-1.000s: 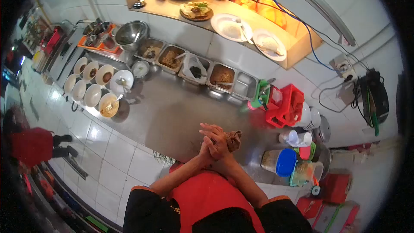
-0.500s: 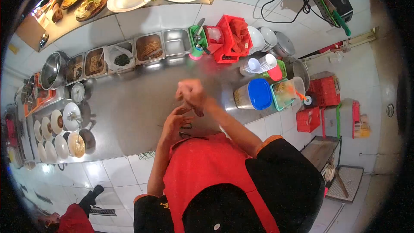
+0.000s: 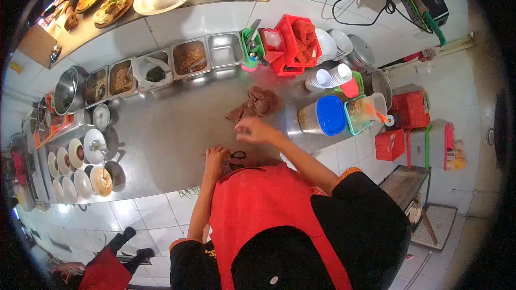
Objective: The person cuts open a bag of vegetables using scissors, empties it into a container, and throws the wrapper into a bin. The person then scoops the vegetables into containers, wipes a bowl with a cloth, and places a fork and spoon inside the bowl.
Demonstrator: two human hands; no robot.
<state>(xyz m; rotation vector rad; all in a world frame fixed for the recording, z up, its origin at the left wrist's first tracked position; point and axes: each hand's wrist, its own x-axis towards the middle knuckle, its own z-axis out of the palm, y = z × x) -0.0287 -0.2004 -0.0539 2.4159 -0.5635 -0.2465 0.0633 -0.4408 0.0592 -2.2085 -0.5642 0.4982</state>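
Note:
On the steel counter [image 3: 156, 145], a crumpled brown cloth [image 3: 260, 102] lies beyond my hands. My right hand [image 3: 253, 130] hovers just on the near side of it, fingers loosely bent, apart from the cloth and with nothing visible in them. Close to the counter's front edge, my left hand [image 3: 216, 158] rests low with its fingers bent; I see nothing held in it. Right beside its fingers are the black loop handles of what look like scissors [image 3: 237, 155], partly hidden near the red apron [image 3: 252, 193].
Metal food trays [image 3: 189, 58] line the back, with plates of food on the shelf above. Small bowls [image 3: 82, 183] stand at the left. A blue-lidded tub [image 3: 330, 115], cups and red baskets [image 3: 295, 43] are at the right. A co-worker [image 3: 105, 271] is at the lower left.
My hands were together over the counter; they have moved apart and nearer to me. The brown cloth now lies spread beyond them. The view has shifted slightly, and the co-worker shows more.

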